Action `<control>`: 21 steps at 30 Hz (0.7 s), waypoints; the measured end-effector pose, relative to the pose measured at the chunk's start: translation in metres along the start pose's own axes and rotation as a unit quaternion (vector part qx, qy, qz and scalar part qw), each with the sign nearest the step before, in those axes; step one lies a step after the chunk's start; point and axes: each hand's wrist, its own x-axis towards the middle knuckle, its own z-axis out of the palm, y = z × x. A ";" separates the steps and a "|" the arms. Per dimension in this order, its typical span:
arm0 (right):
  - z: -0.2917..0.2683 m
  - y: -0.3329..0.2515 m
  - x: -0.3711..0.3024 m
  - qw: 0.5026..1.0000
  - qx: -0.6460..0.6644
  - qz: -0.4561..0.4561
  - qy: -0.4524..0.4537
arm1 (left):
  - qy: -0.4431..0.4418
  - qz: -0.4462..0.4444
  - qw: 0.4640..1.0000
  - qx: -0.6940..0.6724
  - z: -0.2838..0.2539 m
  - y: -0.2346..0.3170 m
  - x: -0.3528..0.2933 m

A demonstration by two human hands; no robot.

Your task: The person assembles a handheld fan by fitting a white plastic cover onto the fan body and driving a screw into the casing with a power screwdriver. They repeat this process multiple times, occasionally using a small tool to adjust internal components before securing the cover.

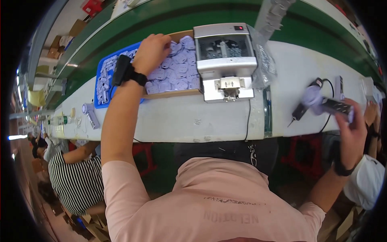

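Observation:
My left hand (152,54), with a dark band at the wrist, reaches over a cardboard box (171,94) full of lavender plastic parts (177,68). Its fingers curl down at the pile's far side; what they close on is hidden. Off to the right, my right hand (351,125) grips a lavender handheld device (313,100) by its handle. That device has a round head and a dark handle section, and it is smeared by motion. Behind the head, partly covered by it, a black electric screwdriver (299,111) with a thin bit lies on the white bench.
A silver screw-feeder machine (225,64) stands right of the box. Small lavender pieces fill a blue tray (99,99) at left. Another lavender device (91,115) lies nearby. Clear plastic bags (264,64) and a black cable (248,117) are beside the machine. Co-workers sit at both sides.

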 end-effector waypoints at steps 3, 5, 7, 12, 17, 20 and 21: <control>0.053 -0.048 -0.015 0.986 0.059 -0.091 -0.123 | 0.008 0.005 0.999 -0.050 0.005 -0.006 -0.012; 0.087 -0.047 -0.016 0.968 0.068 -0.175 -0.166 | 0.012 0.011 0.997 -0.079 0.002 0.002 -0.016; 0.128 -0.057 -0.012 0.955 0.097 -0.193 -0.201 | 0.033 -0.033 0.992 -0.113 -0.009 0.014 -0.024; 0.177 -0.062 -0.013 0.947 0.150 -0.193 -0.209 | 0.112 0.005 0.989 -0.100 -0.001 0.034 -0.076; 0.184 -0.065 -0.009 0.941 0.164 -0.185 -0.232 | 0.138 -0.015 0.989 -0.044 0.004 0.027 -0.073; 0.185 -0.062 -0.013 0.943 0.166 -0.177 -0.229 | 0.056 -0.047 0.994 -0.082 0.002 0.026 -0.067; 0.187 -0.061 -0.014 0.942 0.171 -0.182 -0.225 | 0.055 -0.049 0.994 -0.078 0.003 0.029 -0.062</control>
